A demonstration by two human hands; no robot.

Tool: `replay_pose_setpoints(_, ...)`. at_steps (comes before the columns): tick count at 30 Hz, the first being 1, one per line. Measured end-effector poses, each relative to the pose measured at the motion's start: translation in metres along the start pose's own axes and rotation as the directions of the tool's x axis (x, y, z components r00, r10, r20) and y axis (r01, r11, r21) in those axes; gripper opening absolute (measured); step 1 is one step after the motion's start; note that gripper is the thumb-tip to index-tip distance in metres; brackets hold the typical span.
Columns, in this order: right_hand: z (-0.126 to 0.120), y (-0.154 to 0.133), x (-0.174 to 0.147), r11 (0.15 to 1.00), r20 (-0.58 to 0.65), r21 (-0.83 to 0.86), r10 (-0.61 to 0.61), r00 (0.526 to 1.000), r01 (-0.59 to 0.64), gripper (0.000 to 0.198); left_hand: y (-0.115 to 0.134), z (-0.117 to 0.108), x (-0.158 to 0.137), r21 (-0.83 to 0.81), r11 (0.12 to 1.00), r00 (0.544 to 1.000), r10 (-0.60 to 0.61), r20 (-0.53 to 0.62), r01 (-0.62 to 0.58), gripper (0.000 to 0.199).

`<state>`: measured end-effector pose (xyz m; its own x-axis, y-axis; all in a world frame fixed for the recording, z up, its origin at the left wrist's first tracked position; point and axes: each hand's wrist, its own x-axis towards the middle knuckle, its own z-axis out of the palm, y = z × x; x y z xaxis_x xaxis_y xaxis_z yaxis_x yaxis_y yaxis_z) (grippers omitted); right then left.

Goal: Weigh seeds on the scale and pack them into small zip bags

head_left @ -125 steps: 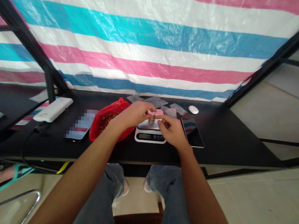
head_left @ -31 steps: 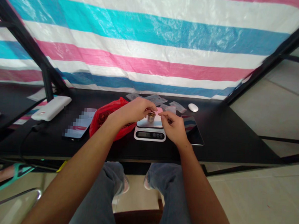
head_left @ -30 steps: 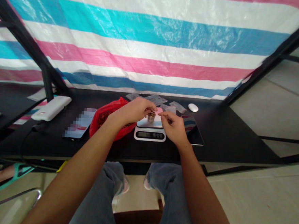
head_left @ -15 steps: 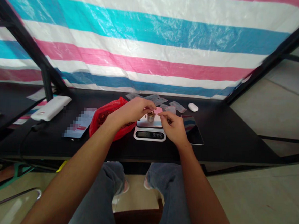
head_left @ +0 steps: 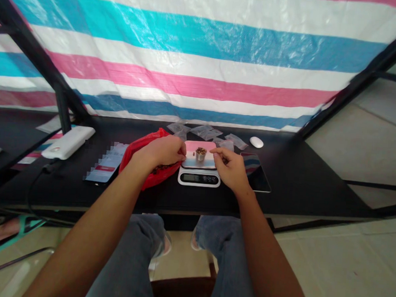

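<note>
A small metal cup (head_left: pixel 200 157) heaped with brown bits, perhaps beans or seeds, stands on the plate of a white digital scale (head_left: pixel 184 178). One loose brown bit lies left of the cup on the plate. My left hand (head_left: pixel 167 150) hovers over the right side of a red plastic bag (head_left: pixel 151 140) of brown bits, its fingers curled together at the scale's left edge. At the scale's right edge is my right hand (head_left: pixel 230 164), fingers bent and closed, with something small and dark showing among them. What either hand holds is too small to name. The scale's digits are unreadable.
Several clear zip bags (head_left: pixel 206 132) lie behind the scale. A white mouse (head_left: pixel 256 142) and a dark tablet (head_left: pixel 255 173) are on the right. Left of the red bag are a phone (head_left: pixel 105 164) and a white power bank (head_left: pixel 68 141). Black frame posts flank the table.
My left hand has moved left and nearer, from above the cup to the red bag's right side, uncovering the scale plate. My right hand stays beside the scale.
</note>
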<state>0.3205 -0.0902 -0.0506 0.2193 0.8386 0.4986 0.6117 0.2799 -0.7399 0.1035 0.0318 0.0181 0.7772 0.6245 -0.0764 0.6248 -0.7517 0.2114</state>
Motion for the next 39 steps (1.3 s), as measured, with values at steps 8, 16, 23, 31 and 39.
replay_pose_setpoints(8,0.001,-0.002,0.000,1.000,0.002,-0.009,0.003,1.000,-0.003,0.027,0.010,0.006,0.008,-0.060,0.997,0.978,0.038,-0.204,-0.051,0.021)
replay_pose_setpoints(16,-0.001,0.003,-0.002,1.000,0.004,-0.006,0.015,1.000,-0.015,0.027,0.022,0.017,0.018,-0.137,0.991,0.978,-0.030,-0.206,0.002,0.014)
replay_pose_setpoints(23,-0.001,0.006,-0.003,1.000,-0.002,0.006,0.014,1.000,-0.014,0.027,0.015,0.009,0.015,-0.209,0.977,0.960,-0.017,-0.281,-0.044,0.016)
replay_pose_setpoints(31,-0.001,0.002,-0.002,0.999,-0.005,0.006,0.032,0.999,-0.032,0.027,0.029,-0.004,0.012,-0.320,0.938,0.935,0.012,-0.354,-0.133,0.017)
replay_pose_setpoints(39,-0.002,-0.001,-0.002,1.000,-0.003,0.010,0.013,1.000,-0.013,0.027,0.032,0.004,0.014,-0.286,0.943,0.936,0.062,-0.346,-0.168,0.021)
